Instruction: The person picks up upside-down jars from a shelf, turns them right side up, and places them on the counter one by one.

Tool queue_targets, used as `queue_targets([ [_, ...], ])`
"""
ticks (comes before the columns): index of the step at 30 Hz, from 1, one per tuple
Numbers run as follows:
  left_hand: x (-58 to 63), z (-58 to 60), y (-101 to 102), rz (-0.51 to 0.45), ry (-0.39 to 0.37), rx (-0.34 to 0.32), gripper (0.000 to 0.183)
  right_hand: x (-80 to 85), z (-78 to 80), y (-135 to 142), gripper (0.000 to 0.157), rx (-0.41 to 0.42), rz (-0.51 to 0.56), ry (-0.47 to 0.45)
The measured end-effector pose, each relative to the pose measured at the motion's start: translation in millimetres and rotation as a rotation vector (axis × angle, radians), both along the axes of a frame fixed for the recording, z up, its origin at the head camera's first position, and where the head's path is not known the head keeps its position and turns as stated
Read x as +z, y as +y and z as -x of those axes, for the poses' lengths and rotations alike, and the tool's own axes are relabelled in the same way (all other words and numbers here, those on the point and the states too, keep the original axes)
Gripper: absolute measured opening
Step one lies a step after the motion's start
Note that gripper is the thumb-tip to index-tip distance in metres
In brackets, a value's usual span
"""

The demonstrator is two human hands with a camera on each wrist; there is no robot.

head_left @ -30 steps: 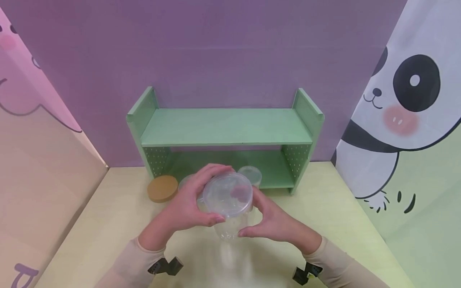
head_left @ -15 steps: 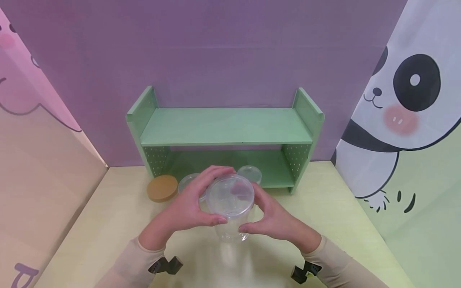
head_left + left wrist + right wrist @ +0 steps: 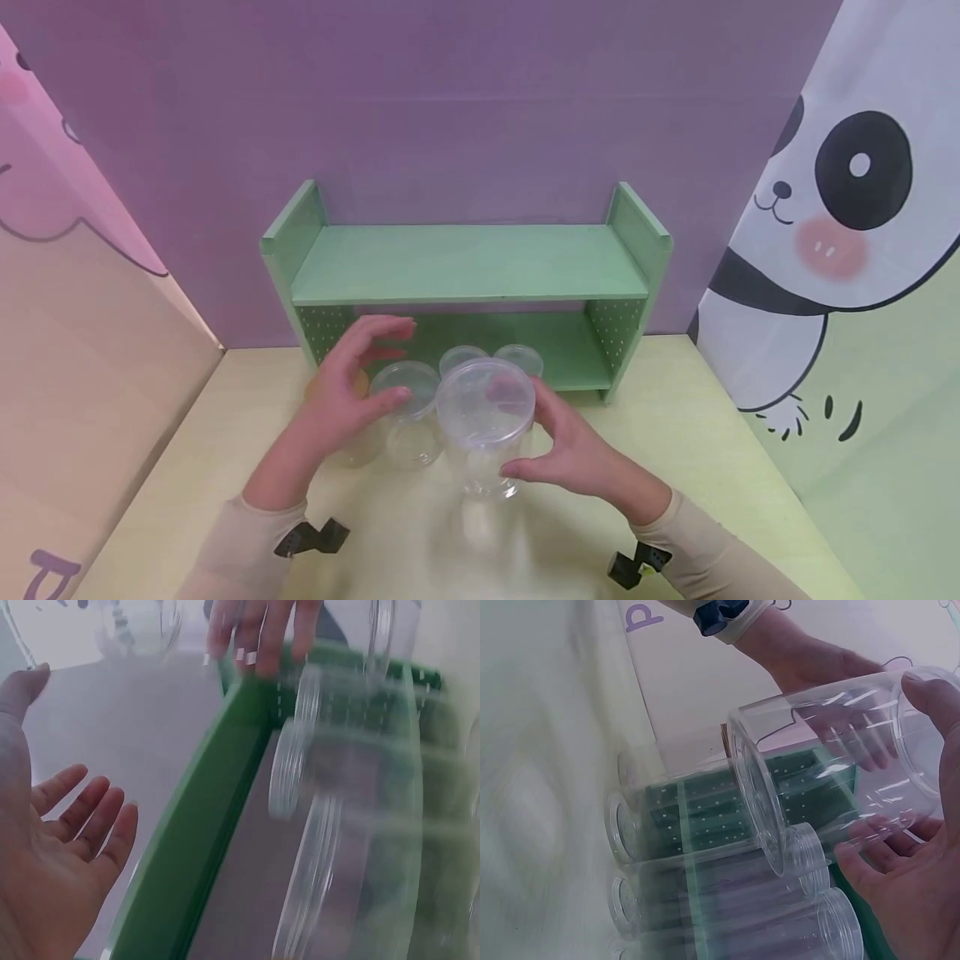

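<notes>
My right hand (image 3: 577,450) grips a large clear plastic jar (image 3: 483,412) by its right side, thumb in front. It is held upright with its round, see-through top facing me. My left hand (image 3: 337,408) is off this jar, its fingers apart and holding nothing. It hovers over a jar with a tan lid (image 3: 363,383), mostly hidden behind the hand, and beside another clear jar (image 3: 408,387). In the left wrist view the left hand (image 3: 60,840) has its fingers spread. The right wrist view shows the held jar (image 3: 832,750) above the row of others.
A green two-tier shelf (image 3: 472,262) stands against the purple wall (image 3: 480,108). Two smaller clear jars (image 3: 462,358) stand in front of its lower tier. Pale table surface (image 3: 720,467) extends to the right. Printed side walls (image 3: 847,192) flank the table.
My left hand has let go of the large jar and moved left, uncovering the clear jars behind it. My right hand keeps hold of the jar, which has shifted slightly right.
</notes>
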State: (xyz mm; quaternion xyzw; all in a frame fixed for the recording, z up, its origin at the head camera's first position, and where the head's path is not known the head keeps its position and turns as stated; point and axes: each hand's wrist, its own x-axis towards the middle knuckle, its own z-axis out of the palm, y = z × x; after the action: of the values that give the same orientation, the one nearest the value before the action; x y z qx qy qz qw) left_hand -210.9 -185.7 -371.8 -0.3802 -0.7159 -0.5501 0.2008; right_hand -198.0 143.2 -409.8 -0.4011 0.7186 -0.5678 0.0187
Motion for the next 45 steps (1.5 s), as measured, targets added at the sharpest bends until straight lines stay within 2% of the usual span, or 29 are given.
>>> queue_targets([
  [3, 1.5, 3.0, -16.0, 0.009, -0.018, 0.129, 0.066, 0.3, 0.8, 0.8, 0.098, -0.001, 0.008, 0.005],
  [7, 4.7, 7.3, -32.4, -0.02, -0.035, 0.341, 0.054, 0.6, 1.1, 1.9, 0.098, -0.011, 0.011, 0.0],
  [13, 9.5, 24.3, -58.4, -0.231, -0.044, 0.616, 0.037, 0.0, 1.8, 4.2, 0.098, -0.031, 0.01, -0.013],
  [16, 9.4, 35.2, -68.9, -0.321, -0.077, 0.726, 0.038, -1.5, 3.0, 5.2, 0.098, -0.033, 0.009, -0.005],
  [19, 8.0, 45.5, -76.1, -0.356, -0.111, 0.804, 0.044, -2.9, 4.2, 6.0, 0.097, -0.036, 0.008, -0.006],
  [22, 6.0, 54.1, -80.1, -0.348, -0.129, 0.839, 0.049, -3.4, 4.9, 6.6, 0.098, -0.04, 0.006, -0.008],
  [28, 0.8, 67.2, -81.2, -0.291, -0.131, 0.868, 0.049, -3.0, 5.8, 7.5, 0.097, -0.051, 0.001, -0.015],
  [32, -2.3, 71.3, -79.5, -0.31, -0.125, 0.891, 0.045, -3.1, 6.8, 8.9, 0.098, -0.055, -0.002, -0.02],
  [40, 0.2, 70.1, -71.3, -0.397, -0.114, 0.905, 0.041, -2.9, 7.9, 15.4, 0.098, -0.055, 0.006, -0.016],
  [45, 8.4, 60.4, -60.4, -0.44, -0.078, 0.889, 0.04, -4.1, 10.0, 23.3, 0.098, -0.048, 0.023, -0.005],
])
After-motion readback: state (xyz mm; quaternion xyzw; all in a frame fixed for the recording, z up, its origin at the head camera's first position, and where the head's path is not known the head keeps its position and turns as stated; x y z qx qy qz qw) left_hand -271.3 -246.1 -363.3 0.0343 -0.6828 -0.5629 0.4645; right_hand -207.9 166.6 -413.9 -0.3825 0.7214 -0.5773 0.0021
